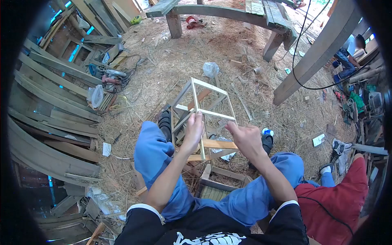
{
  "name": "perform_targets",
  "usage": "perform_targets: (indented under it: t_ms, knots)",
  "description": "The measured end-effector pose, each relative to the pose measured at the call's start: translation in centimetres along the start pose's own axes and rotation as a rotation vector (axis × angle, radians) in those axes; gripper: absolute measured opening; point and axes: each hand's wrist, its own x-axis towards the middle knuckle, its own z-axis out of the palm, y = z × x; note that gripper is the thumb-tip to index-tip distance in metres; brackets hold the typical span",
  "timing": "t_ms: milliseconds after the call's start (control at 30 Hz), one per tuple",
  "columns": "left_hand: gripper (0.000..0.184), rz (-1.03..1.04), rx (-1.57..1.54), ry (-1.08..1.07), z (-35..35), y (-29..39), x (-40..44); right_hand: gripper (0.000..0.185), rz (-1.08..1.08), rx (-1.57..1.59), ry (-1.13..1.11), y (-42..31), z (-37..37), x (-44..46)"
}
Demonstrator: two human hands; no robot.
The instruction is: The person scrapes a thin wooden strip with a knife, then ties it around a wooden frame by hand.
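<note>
A small open frame of pale wooden strips (210,113) stands upright between my knees. My left hand (194,130) is closed around its near upright, thumb up beside the crossbar. At the right end of that crossbar, my right hand (247,139) is curled with thumb and forefinger against the frame's corner. Its inner fingers are hidden, so I cannot see whether anything small is in them. Below the frame lies a wooden box-like piece with slats (212,192), close to my legs.
A heavy wooden bench (216,11) stands ahead, with a slanting post (316,55) to its right. Power tools (112,79) and stacked boards (57,87) line the left. A person in red (332,194) is close on my right; another person (348,59) is farther back. Shavings cover the floor.
</note>
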Motion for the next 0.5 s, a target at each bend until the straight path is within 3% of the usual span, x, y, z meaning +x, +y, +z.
perform_targets:
  t_ms: [133, 233, 500]
  knots:
    - [0.030, 0.000, 0.015, 0.012, 0.0, 0.2, 0.4, 0.015, 0.069, -0.076, -0.111, -0.5, 0.1, -0.3]
    - [0.032, 0.004, 0.050, 0.030, -0.5, -0.5, 1.1, 0.023, 0.076, -0.076, -0.040, -0.7, 0.6, -0.4]
    - [0.032, 0.026, 0.114, 0.054, -0.6, -0.7, 0.8, 0.022, -0.020, -0.094, 0.009, -0.3, 2.4, -0.2]
